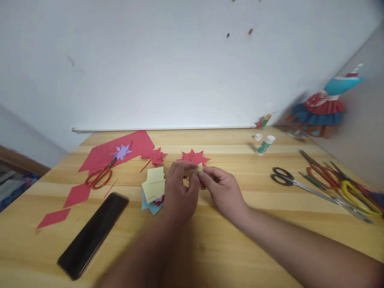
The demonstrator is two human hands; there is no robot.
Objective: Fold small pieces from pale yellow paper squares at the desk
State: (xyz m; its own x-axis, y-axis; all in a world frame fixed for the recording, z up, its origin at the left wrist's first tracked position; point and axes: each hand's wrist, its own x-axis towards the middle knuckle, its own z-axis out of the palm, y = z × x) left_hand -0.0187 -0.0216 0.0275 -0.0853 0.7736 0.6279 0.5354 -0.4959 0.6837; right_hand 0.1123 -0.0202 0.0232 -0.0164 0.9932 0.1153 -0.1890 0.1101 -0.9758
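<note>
Between the fingertips of both hands is a small piece of pale yellow paper [200, 167], mostly covered by the fingers. My left hand [182, 188] pinches it from the left, and my right hand [223, 190] grips it from the right. Just beyond them lies a red paper cutout with pointed edges [193, 157]. A second red cutout [157, 156] rests farther left. Close beside my left wrist is a loose stack of yellow paper squares [154, 186], with blue paper [146, 205] showing underneath.
To the left are a phone [94, 234], orange-handled scissors [100, 178], a purple paper cutout [123, 152] and a red sheet [99, 154]. A glue stick [265, 145] stands right of centre. Black-handled scissors [283, 177] and yellow-handled scissors [357, 196] lie at right, below a paper dress figure [325, 106].
</note>
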